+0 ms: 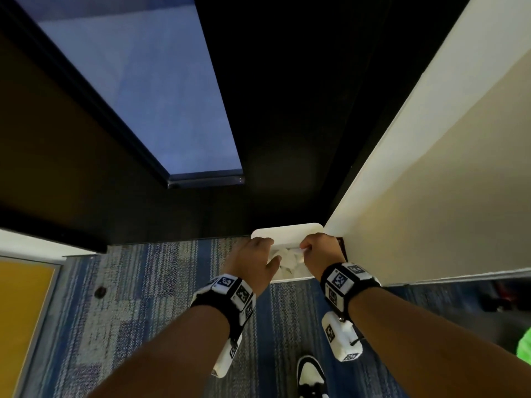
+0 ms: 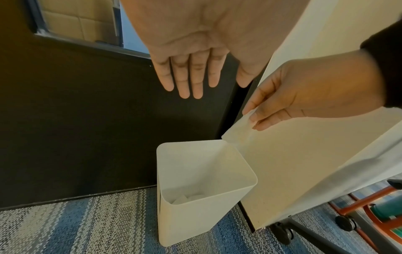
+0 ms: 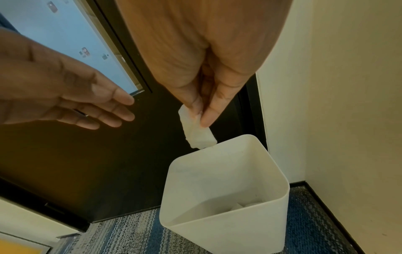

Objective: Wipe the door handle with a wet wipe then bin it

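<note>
- My right hand (image 3: 208, 72) pinched the wet wipe (image 3: 196, 132) between thumb and fingertips (image 3: 206, 120), so that grip was narrow and closed on the wipe.
- The wipe hung crumpled straight below the right grip — its lower end sat just above the far rim of the bin (image 3: 280, 197), though I could not tell whether it touched the rim.
- The bin, white and square with rounded corners, stood on the carpet (image 2: 87, 223) beneath both hands, in the corner where the dark door (image 2: 87, 120) met the cream wall (image 3: 348, 103).
- Inside the bin, at the bottom, lay some white crumpled pieces (image 2: 187, 197).
- My left hand (image 2: 195, 56) was spread flat beside the right grip, fingers straight and together, holding nothing — a wide grip.
- From the head view the left hand (image 1: 253, 262) hovered over the near-left part of the bin's mouth, the right hand (image 1: 321, 251) over its right part.
- A glass panel (image 1: 161, 90) ran up the door beyond the left grip.
- My black-and-white shoe (image 1: 310, 374) stood on the carpet behind the hands.
- Both wrists carried black bands with printed markers (image 1: 339, 280).
</note>
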`<state>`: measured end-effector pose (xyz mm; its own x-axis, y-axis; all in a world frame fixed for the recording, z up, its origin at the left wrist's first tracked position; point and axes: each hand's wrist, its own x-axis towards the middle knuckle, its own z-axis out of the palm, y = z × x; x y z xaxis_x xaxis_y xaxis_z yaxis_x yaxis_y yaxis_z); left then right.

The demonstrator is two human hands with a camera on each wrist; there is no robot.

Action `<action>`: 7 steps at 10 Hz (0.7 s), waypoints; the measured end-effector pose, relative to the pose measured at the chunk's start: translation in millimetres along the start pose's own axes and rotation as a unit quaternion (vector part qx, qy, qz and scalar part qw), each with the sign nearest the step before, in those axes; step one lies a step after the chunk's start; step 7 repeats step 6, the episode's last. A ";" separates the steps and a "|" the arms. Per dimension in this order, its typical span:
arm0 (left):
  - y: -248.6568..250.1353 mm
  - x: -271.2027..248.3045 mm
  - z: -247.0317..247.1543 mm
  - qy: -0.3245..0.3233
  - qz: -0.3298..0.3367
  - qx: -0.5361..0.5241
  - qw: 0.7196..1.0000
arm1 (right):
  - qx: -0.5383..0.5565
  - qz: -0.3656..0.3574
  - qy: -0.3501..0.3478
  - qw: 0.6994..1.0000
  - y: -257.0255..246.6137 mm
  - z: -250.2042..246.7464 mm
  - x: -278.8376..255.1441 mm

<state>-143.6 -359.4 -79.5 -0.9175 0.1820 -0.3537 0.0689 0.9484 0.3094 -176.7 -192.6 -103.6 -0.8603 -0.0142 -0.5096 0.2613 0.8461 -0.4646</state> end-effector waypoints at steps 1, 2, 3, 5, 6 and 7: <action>-2.9 7.0 -1.8 -0.013 -0.013 -0.008 1.000 | -0.011 0.006 -0.011 1.000 -3.4 3.6 9.9; -8.6 12.1 -1.2 -0.025 -0.026 -0.015 0.999 | -0.021 0.006 -0.024 0.999 -5.6 5.5 15.0; -14.0 15.6 1.8 -0.030 -0.026 -0.013 0.999 | -0.050 -0.005 -0.027 0.998 -6.8 2.4 16.3; -17.6 17.5 2.5 -0.028 -0.028 -0.018 0.999 | -0.094 -0.021 -0.037 0.995 -8.3 -5.5 16.6; -15.8 19.9 0.6 -0.018 -0.025 -0.017 0.999 | -0.104 -0.021 -0.011 0.994 -6.5 -4.1 18.7; -15.8 19.9 0.6 -0.018 -0.025 -0.017 0.999 | -0.104 -0.021 -0.011 0.994 -6.5 -4.1 18.7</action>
